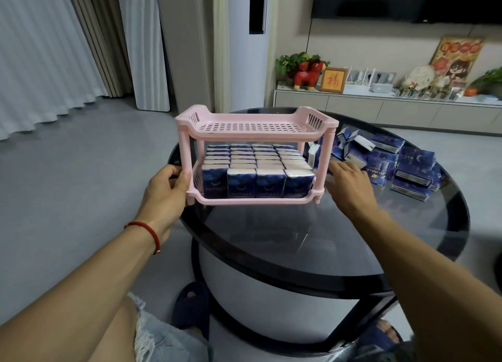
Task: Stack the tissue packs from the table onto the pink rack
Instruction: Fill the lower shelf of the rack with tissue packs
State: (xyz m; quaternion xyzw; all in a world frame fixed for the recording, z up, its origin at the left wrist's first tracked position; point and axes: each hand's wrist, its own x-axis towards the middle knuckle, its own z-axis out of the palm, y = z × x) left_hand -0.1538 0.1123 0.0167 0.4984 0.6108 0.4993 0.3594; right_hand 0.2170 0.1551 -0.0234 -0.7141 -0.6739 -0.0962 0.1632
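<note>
A: Where is the rack (255, 129)?

B: On the far left part of the round glass desk (312, 242). It is pink, with two tiers. The top tier is bare; the bottom tier is filled with rows of blue packs (255, 168) standing upright.

A: And the hands?

B: The left hand (165, 190) grasps the rack's lower left corner, thumb on the front post, fingers curled round the outer side. The right hand (350, 182) is released, fingers straight, lying flat just beside the rack's right posts.

A: Does it touch the rack?

B: I cannot tell; its fingertips reach toward the loose packs (402, 166).

A: Where are those?

B: Scattered on the desk to the right of the rack, just beyond the right hand, some upright, some tipped over.
</note>
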